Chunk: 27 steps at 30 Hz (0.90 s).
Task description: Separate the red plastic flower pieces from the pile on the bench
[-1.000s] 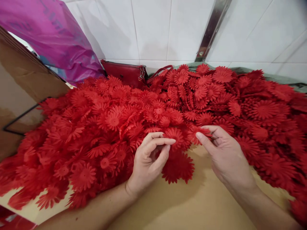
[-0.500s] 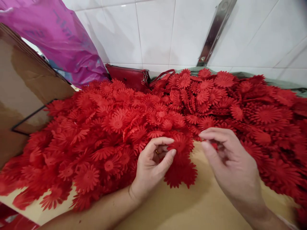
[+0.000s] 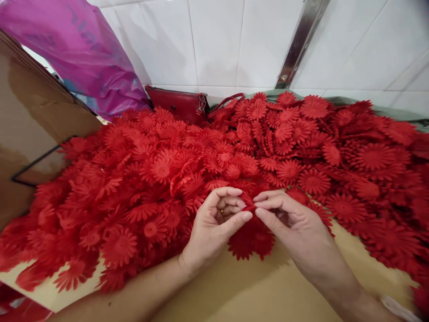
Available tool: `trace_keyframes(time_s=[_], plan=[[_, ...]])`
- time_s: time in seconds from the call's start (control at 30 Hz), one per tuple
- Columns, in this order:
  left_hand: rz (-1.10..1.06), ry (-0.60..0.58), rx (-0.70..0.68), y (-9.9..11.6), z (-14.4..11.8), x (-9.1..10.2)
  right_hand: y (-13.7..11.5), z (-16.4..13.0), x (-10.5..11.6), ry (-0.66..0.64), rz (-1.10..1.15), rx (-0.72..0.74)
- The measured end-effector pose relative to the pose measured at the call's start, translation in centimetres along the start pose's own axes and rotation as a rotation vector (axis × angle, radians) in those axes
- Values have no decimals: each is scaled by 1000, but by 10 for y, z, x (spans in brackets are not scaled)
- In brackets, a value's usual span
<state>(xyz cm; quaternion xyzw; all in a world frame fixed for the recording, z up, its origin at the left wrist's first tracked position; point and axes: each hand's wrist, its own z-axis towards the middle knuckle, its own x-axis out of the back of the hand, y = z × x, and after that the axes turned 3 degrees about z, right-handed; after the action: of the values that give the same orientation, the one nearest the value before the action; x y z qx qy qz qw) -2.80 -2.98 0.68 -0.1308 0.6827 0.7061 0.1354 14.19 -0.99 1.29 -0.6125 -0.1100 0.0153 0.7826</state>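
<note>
Between my hands is a red flower-shaped petal piece point(image 3: 248, 207), seen nearly edge-on. My left hand point(image 3: 214, 226) pinches its left side, with thumb and index finger curved round it and a ring on one finger. From the right, my right hand point(image 3: 295, 223) has its thumb and fingertips closed at the piece's other edge; anything small inside the curled fingers is hidden. Just below the hands, more red petal pieces point(image 3: 250, 245) lie on the tan tabletop point(image 3: 254, 290).
A large heap of red petal pieces point(image 3: 134, 179) spreads to both sides. Behind it are a red purse point(image 3: 177, 103), a magenta plastic bag point(image 3: 97, 58) and a green cloth point(image 3: 385, 114) against the tiled wall point(image 3: 217, 44). A cardboard box point(image 3: 40, 107) with a black wire frame point(image 3: 40, 158) stands left.
My right hand has moved left to meet my left hand at the petal piece. That piece has turned from facing me to nearly edge-on. My left hand has barely moved.
</note>
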Motion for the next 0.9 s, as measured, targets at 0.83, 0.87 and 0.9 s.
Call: trace_keyframes(time_s=[0.83, 0.87, 0.9], plan=[[121, 26, -98, -1, 2, 5, -2, 5, 7, -52, 335, -243], [162, 12, -105, 0, 2, 5, -1, 5, 7, -55, 330, -241], [198, -8, -98, 1, 1, 4, -1, 4, 7, -59, 324, -241]])
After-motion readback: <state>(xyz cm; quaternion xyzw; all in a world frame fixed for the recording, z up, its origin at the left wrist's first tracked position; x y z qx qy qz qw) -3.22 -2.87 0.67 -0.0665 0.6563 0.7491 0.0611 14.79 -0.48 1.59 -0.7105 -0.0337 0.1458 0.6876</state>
